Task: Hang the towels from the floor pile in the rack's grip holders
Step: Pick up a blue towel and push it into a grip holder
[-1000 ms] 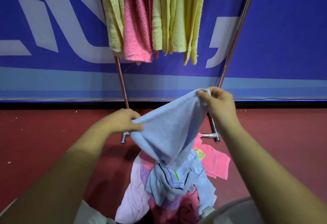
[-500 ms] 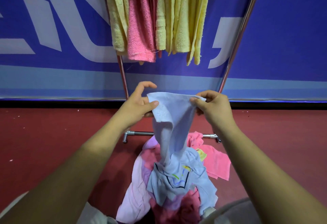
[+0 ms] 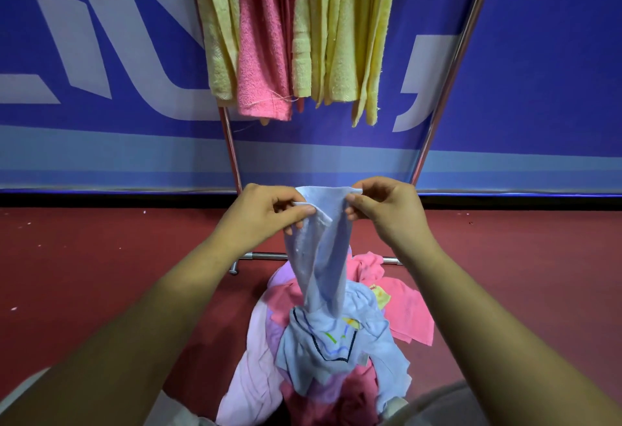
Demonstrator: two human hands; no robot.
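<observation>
A light blue towel hangs between my hands, its top edge pinched on both sides. My left hand grips the left corner and my right hand grips the right corner, close together. The towel's lower end still rests on the floor pile of pink, lilac and blue towels below. Above, the metal rack carries several yellow towels and a pink towel; its grip holders are out of frame.
A blue banner wall stands right behind the rack. The rack's base bar lies on the dark red floor just beyond the pile. My knees show at the bottom edge.
My left hand moved up from the towel's side to its top edge. Both hands have drawn closer together, gathering the top edge into a narrow bunch.
</observation>
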